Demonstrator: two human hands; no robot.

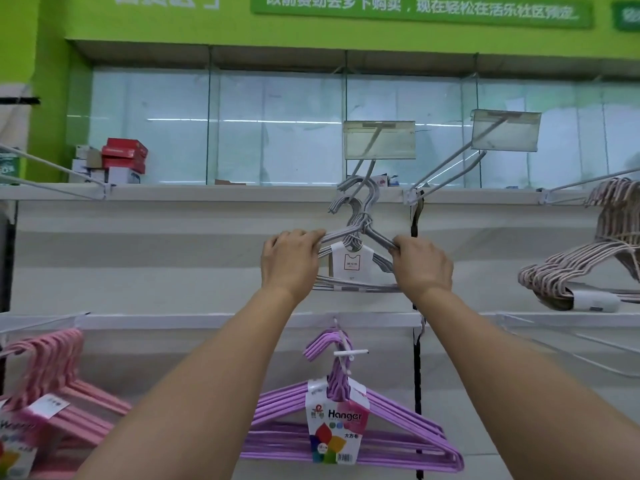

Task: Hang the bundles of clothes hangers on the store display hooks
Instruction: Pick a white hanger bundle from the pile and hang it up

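Between both hands (356, 261), grey wire hanger bundle (356, 237)

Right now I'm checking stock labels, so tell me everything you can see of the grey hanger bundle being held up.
The bundle of grey wire-like clothes hangers is a tight stack of thin hangers with curved top hooks, banded by a white paper label with a small dark logo. It is held upright in front of the pale display wall. The left hand grips its left shoulder and the right hand grips its right shoulder. Its hooks sit at the metal display hook under a clear price-tag holder; whether they are fully hung on it cannot be told.
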